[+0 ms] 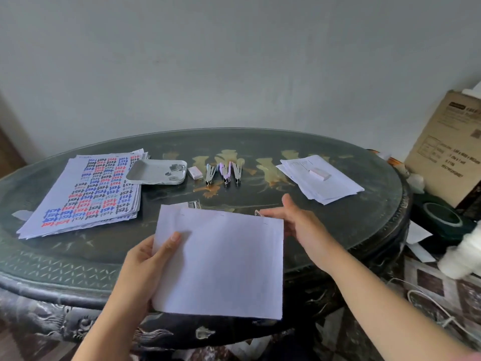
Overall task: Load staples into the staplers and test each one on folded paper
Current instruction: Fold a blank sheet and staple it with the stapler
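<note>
Left hand (pixel 145 259) gripping folded paper (pixel 221 264), right hand (pixel 299 225) open beside

Light is soft, diffuse daylight, fairly dim overall w/ a cool grey-blue cast; source can't be told. Shadows are weak: a faint one under the folded paper (pixel 218 264) and beneath the table (pixel 364 230) rim. The glass top gives a dull sheen, no hard glare. Strong wide-angle distortion: table edge bows, cardboard box (pixel 445 149) at right leans. Whole frame is slightly soft; right hand (pixel 299 225) shows motion blur, and a white object (pixel 460 256) at far right is badly smeared.
</note>
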Tool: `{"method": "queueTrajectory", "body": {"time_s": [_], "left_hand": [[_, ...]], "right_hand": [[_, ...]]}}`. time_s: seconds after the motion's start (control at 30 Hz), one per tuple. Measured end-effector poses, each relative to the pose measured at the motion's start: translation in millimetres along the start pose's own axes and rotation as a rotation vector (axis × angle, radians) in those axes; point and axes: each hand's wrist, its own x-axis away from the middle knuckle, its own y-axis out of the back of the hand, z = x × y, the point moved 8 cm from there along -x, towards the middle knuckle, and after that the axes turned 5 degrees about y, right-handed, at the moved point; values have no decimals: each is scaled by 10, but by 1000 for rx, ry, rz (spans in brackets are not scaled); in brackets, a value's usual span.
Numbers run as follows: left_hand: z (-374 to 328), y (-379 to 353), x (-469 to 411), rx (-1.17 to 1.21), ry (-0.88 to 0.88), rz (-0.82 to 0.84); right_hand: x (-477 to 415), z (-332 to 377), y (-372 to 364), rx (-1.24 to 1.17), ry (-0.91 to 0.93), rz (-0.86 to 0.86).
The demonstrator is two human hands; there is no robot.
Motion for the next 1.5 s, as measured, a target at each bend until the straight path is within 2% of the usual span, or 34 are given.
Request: {"method": "queueTrajectory", "body": {"time_s": [0.1, 0.17, 0.27, 0.43, 0.63, 0.83, 1.0, 1.1, 1.4, 1.5], "left_hand": [[-189, -295, -114, -169, -42, 68], [-287, -551, -202, -284, -67, 107], [-466, -949, -395, -495, -175, 54], [-772, -1821, -699, -584, -381, -10], [-622, -3206, -1261, -947, -484, 208], [-335, -4108, -1734, -1204, -444, 343], [-198, -4337, -2108, -1228, -397, 296], [-228, -4367, -2143, -1207, -462, 228], [-545, -3812, -2121, -795, -474, 28], [-611, -3770, -2135, -806, -500, 96]], "right_hand": [[152, -1, 160, -66, -44, 150], [212, -74, 387, -56, -78, 102], [226, -202, 854, -163, -121, -82], [156, -427, 1844, -388, -132, -449], [177, -807, 2854, -419, -123, -888], [-64, -1015, 3343, -257, -150, -1005], [-257, -973, 3453, -8, -138, -1000], [-301, -922, 3445, 128, -124, -1009], [-590, -742, 3226, 140, -83, -1033], [-772, -728, 3054, 215, -106, -978]]}}
